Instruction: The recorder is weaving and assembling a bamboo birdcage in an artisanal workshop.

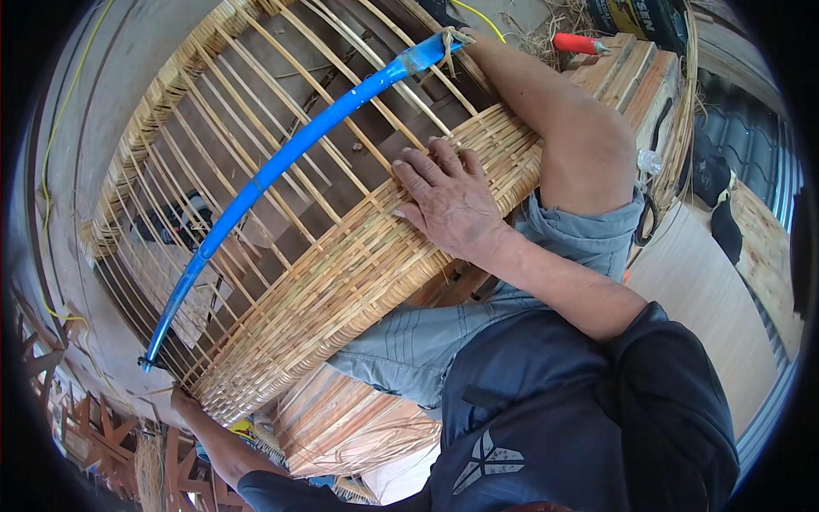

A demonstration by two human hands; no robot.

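A large rattan piece lies across my lap, its tightly woven near band (341, 269) crossed by long thin rods (281, 102) that run to a second woven band (153, 102) at the far side. My right hand (452, 200) rests flat on the near band with its fingers spread, beside the rod bases. Down at the band's left end is my left hand (182, 404); its fingers are mostly hidden by the weave. A curved blue pipe (294, 152) arches over the rods, with a strip tied around its upper right end near my bare knee.
A red-handled pointed tool (578, 43) lies at the upper right by stacked wooden pieces (627, 72). A dark tool (175, 219) shows beneath the rods. A yellow cord (56, 128) runs along the left. To the right lies a pale board (708, 290).
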